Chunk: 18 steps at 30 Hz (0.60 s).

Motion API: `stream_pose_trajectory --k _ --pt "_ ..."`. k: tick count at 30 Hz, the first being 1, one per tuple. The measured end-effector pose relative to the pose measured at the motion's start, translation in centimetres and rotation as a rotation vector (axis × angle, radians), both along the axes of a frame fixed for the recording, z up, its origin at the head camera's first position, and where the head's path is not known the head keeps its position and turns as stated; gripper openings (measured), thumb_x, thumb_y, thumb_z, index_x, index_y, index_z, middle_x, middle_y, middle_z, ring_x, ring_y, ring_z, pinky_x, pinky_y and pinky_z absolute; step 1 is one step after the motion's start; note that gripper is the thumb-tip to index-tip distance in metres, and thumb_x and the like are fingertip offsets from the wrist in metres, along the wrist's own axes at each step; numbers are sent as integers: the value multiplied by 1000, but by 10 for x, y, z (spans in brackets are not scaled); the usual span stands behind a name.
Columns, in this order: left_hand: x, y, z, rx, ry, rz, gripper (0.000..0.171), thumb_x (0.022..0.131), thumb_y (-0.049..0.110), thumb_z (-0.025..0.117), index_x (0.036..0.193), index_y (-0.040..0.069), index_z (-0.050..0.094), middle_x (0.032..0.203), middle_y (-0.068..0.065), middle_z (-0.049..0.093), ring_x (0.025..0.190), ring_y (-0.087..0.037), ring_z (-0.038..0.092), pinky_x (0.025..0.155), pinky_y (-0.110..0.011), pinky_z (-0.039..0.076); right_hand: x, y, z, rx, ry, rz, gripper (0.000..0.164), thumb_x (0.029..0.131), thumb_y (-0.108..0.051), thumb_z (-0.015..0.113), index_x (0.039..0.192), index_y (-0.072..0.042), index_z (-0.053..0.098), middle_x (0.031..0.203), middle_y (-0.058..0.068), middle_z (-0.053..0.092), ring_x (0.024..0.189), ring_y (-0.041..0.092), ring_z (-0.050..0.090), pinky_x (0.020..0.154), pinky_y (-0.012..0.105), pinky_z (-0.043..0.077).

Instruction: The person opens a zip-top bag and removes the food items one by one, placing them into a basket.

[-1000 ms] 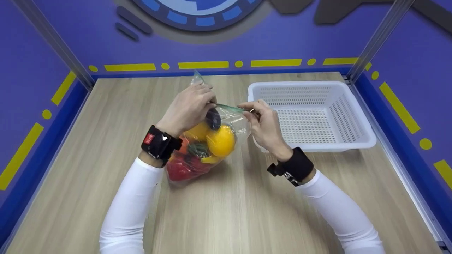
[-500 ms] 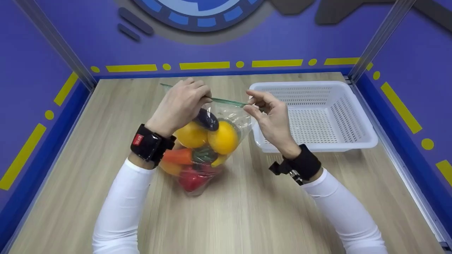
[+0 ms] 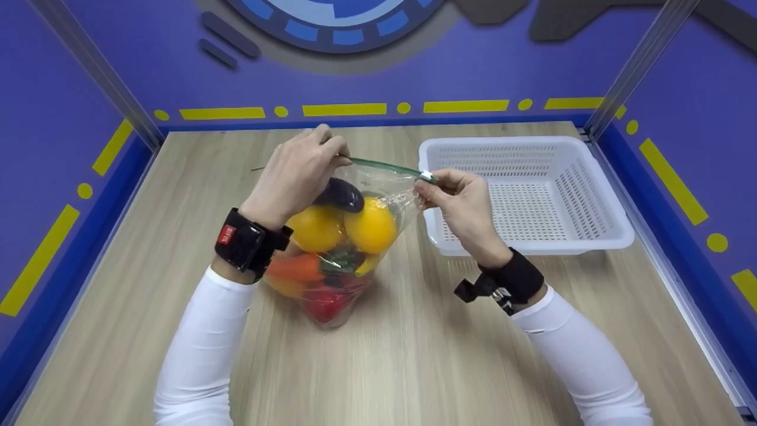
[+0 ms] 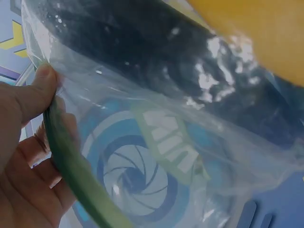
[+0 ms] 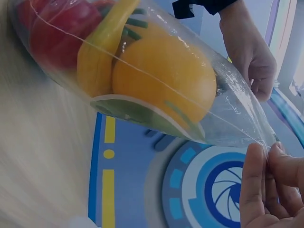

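Note:
A clear zip bag (image 3: 387, 183) with a green zip strip (image 3: 387, 167) stands upright on the table, full of produce. Inside show a dark eggplant (image 3: 342, 195), two round orange fruits (image 3: 371, 226), a carrot (image 3: 295, 267), a slim yellow piece (image 5: 99, 59) and a red piece (image 3: 326, 305). My left hand (image 3: 295, 174) pinches the top edge left of its middle, thumb on the near side in the left wrist view. My right hand (image 3: 467, 207) pinches the right top corner, by a white slider (image 3: 426, 176). The strip stretches taut between both hands.
A white perforated plastic basket (image 3: 529, 244) stands at the back right, just beyond my right hand. Blue printed panels (image 3: 378, 83) wall the wooden table (image 3: 414, 367) at the back and both sides.
The bag has turned more upright and its top edge has been drawn out straight. My right fingers, spread half a second ago, now close on the corner, and the white slider shows.

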<state>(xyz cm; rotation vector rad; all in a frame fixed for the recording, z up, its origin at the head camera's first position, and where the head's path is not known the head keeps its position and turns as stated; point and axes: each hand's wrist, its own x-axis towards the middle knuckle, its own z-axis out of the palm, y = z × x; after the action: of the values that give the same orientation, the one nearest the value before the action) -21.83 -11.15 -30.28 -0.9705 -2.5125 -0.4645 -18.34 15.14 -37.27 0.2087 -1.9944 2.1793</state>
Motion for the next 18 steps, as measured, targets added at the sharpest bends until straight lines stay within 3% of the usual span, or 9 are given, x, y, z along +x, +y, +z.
stream_pose_trajectory --k 6,11,18 --pt "7 -4 7 64 111 -5 23 105 26 63 103 5 73 88 -13 59 76 -30 57 66 -40 54 -11 1 18 -77 58 -12 15 93 9 72 92 -4 78 76 -1 77 62 9 69 64 24 62" --pt "19 -6 17 85 188 -21 24 104 28 63 100 7 72 85 -12 56 73 -28 54 62 -36 52 -15 3 31 -124 126 -9 20 92 13 71 91 -6 79 77 1 78 61 10 69 63 23 61" --pt "34 -8 22 82 198 -28 23 104 27 63 100 7 71 86 -11 57 73 -27 55 62 -34 52 -11 2 36 -121 220 -13 8 93 5 75 95 -2 78 79 1 79 63 11 70 63 23 61"
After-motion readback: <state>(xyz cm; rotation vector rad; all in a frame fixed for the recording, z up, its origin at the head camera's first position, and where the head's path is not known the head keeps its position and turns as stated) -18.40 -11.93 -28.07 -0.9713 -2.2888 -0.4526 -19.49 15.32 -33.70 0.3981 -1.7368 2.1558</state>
